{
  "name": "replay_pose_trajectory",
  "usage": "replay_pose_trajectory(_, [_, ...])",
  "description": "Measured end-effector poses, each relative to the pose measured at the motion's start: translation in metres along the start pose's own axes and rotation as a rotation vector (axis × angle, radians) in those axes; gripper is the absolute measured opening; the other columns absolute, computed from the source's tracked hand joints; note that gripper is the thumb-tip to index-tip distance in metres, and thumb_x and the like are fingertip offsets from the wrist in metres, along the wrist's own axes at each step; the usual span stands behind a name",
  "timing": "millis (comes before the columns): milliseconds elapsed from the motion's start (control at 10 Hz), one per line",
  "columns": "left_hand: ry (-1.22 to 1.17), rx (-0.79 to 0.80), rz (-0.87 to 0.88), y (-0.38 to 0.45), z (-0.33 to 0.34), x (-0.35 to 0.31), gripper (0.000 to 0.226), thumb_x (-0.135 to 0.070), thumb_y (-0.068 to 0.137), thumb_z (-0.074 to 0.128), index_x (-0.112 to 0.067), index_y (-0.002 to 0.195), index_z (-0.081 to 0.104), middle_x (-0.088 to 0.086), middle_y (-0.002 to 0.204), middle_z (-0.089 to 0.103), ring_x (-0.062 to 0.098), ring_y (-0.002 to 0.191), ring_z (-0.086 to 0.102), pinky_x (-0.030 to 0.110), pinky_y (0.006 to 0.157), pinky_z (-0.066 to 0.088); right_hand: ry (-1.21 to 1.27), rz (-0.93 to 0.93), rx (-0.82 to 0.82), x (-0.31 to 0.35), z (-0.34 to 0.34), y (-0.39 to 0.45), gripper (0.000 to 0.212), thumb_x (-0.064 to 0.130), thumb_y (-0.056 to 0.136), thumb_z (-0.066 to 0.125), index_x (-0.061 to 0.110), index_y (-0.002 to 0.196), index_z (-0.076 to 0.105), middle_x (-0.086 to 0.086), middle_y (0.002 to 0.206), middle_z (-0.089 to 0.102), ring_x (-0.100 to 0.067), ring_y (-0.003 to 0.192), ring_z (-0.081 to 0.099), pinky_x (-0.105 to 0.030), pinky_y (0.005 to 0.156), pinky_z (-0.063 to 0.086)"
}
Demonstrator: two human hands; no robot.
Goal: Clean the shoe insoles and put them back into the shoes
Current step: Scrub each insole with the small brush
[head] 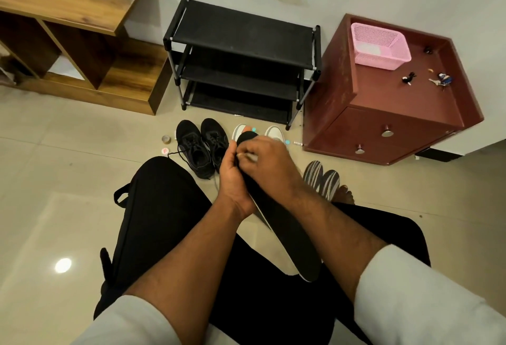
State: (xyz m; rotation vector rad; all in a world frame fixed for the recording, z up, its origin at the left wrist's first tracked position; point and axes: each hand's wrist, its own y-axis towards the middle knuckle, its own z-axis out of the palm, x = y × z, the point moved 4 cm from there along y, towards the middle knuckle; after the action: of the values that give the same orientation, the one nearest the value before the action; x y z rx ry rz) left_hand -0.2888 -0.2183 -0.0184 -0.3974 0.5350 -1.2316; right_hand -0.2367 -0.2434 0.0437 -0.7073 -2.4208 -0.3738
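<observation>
A long black insole point(290, 232) lies across my lap, its toe end raised near the shoes. My left hand point(232, 180) grips the insole from below near its front. My right hand point(269, 161) is closed on a small pale object pressed on the insole's upper end; what that object is I cannot tell. On the floor ahead stand two black sneakers point(201, 147) side by side. Two white shoes point(275, 133) stand behind my hands, mostly hidden.
A black three-tier shoe rack point(243, 62) stands against the wall. A maroon cabinet point(388, 114) at right carries a pink basket point(380, 46) and keys. A wooden shelf unit point(82, 43) is at left. Striped slippers point(323, 177) and small round lids lie on the tiles.
</observation>
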Motion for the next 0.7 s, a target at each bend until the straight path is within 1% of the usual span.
replay_pose_trajectory(100, [0.130, 0.012, -0.075, -0.002, 0.002, 0.006, 0.061, -0.063, 0.094, 0.040, -0.018, 0.125, 0.067, 0.015, 0.122, 0.066, 0.030, 0.115, 0.062, 0.043, 0.094, 0.051, -0.007, 0.069, -0.068, -0.020, -0.016, 0.023, 0.012, 0.014, 0.087, 0.060, 0.013, 0.091, 0.072, -0.002, 0.090, 0.064, -0.012, 0.083, 0.058, -0.033, 0.076, 0.053])
replay_pose_trajectory(200, [0.186, 0.000, -0.112, -0.001, -0.001, 0.008, 0.065, -0.065, 0.093, 0.039, -0.019, 0.134, 0.061, 0.016, 0.130, 0.063, 0.032, 0.120, 0.059, 0.046, 0.098, 0.049, -0.020, 0.076, -0.075, -0.025, -0.022, 0.032, 0.012, 0.015, 0.087, 0.060, 0.014, 0.090, 0.072, 0.000, 0.089, 0.062, -0.009, 0.081, 0.057, -0.029, 0.074, 0.053])
replay_pose_trajectory(300, [0.108, -0.049, -0.091, 0.013, -0.013, 0.004, 0.055, -0.056, 0.095, 0.045, -0.014, 0.124, 0.068, 0.014, 0.121, 0.066, 0.028, 0.122, 0.059, 0.042, 0.103, 0.046, 0.000, -0.015, 0.024, -0.011, -0.012, 0.021, 0.013, 0.014, 0.088, 0.060, 0.012, 0.094, 0.071, -0.001, 0.091, 0.063, -0.010, 0.085, 0.057, -0.029, 0.077, 0.051])
replay_pose_trajectory(400, [-0.044, 0.111, -0.034, 0.014, -0.007, -0.004, 0.057, -0.033, 0.106, 0.023, 0.009, 0.123, 0.058, 0.032, 0.121, 0.059, 0.040, 0.125, 0.053, 0.031, 0.111, 0.034, 0.006, -0.040, 0.019, -0.004, -0.003, 0.007, 0.013, 0.012, 0.088, 0.060, 0.011, 0.095, 0.071, -0.001, 0.093, 0.064, -0.010, 0.086, 0.058, -0.025, 0.079, 0.051])
replay_pose_trajectory(500, [0.127, -0.116, 0.003, 0.016, -0.007, -0.004, 0.048, -0.042, 0.102, 0.040, -0.006, 0.124, 0.064, 0.017, 0.114, 0.066, 0.028, 0.116, 0.062, 0.028, 0.098, 0.048, 0.014, -0.023, -0.026, -0.015, -0.005, 0.014, 0.012, 0.013, 0.087, 0.059, 0.012, 0.092, 0.071, -0.001, 0.091, 0.063, -0.011, 0.085, 0.057, -0.027, 0.078, 0.050])
replay_pose_trajectory(600, [0.199, -0.041, -0.095, 0.007, 0.001, 0.012, 0.062, -0.063, 0.094, 0.040, -0.018, 0.130, 0.064, 0.014, 0.126, 0.065, 0.031, 0.122, 0.059, 0.044, 0.096, 0.051, -0.029, 0.040, -0.047, -0.038, -0.013, 0.032, 0.013, 0.015, 0.088, 0.058, 0.013, 0.090, 0.070, 0.000, 0.090, 0.061, -0.010, 0.083, 0.055, -0.025, 0.074, 0.049])
replay_pose_trajectory(700, [0.202, -0.064, -0.048, 0.014, -0.004, 0.009, 0.061, -0.063, 0.098, 0.029, -0.028, 0.103, 0.078, 0.010, 0.113, 0.072, 0.028, 0.109, 0.065, 0.043, 0.086, 0.054, -0.053, 0.120, -0.055, -0.058, -0.017, 0.033, 0.012, 0.015, 0.089, 0.059, 0.012, 0.091, 0.070, -0.001, 0.091, 0.061, -0.009, 0.084, 0.055, -0.022, 0.074, 0.048])
